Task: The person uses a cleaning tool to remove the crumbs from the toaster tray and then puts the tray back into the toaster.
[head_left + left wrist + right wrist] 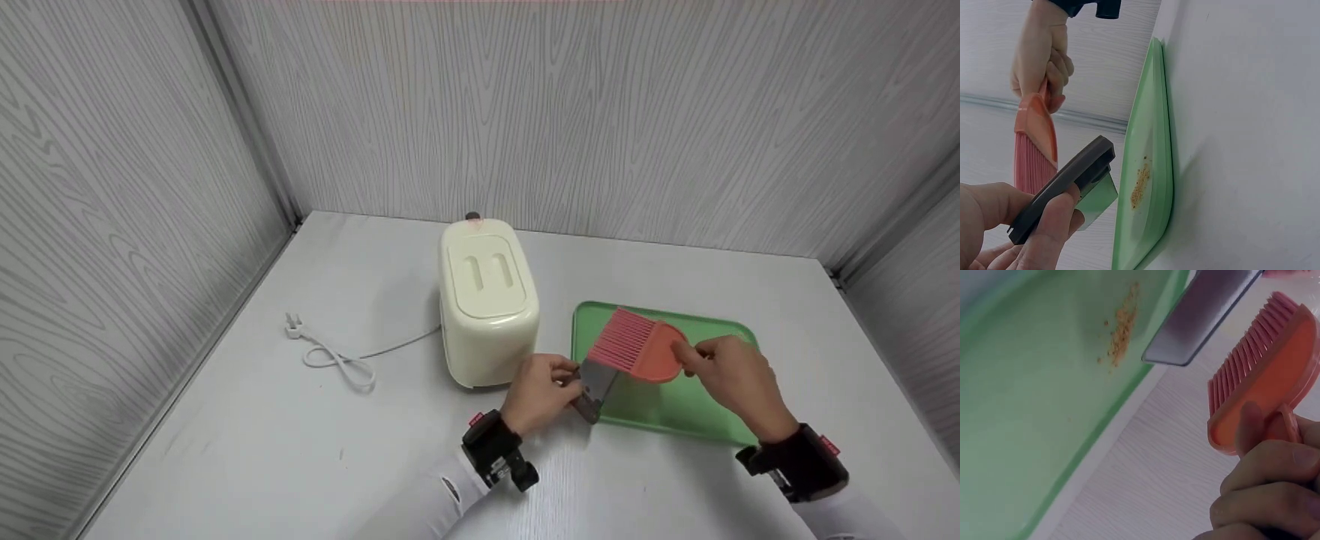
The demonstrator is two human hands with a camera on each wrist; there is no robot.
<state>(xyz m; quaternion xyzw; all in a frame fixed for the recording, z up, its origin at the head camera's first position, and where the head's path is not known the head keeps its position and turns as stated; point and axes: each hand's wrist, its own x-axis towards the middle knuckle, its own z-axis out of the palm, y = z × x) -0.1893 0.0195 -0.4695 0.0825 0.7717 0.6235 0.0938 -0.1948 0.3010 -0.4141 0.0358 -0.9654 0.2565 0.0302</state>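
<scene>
My left hand [541, 390] pinches the dark end of a metal crumb tray [598, 381], tilted over the near left edge of a green tray [679, 416]. In the left wrist view, thumb and fingers clasp that dark end piece [1061, 188]. An orange brush [661, 354] with pink bristles is gripped by its handle in my right hand [739, 381]. Its bristles overlap the metal plate in the head view. Brown crumbs [1122, 329] lie in a small patch on the green tray, below the metal plate.
A cream toaster [491, 300] with a lid on top stands left of the green tray. Its white cord [349, 358] runs left to a loosely looped plug [294, 326]. Wood-grain panels [525, 112] enclose the white table at the back and sides.
</scene>
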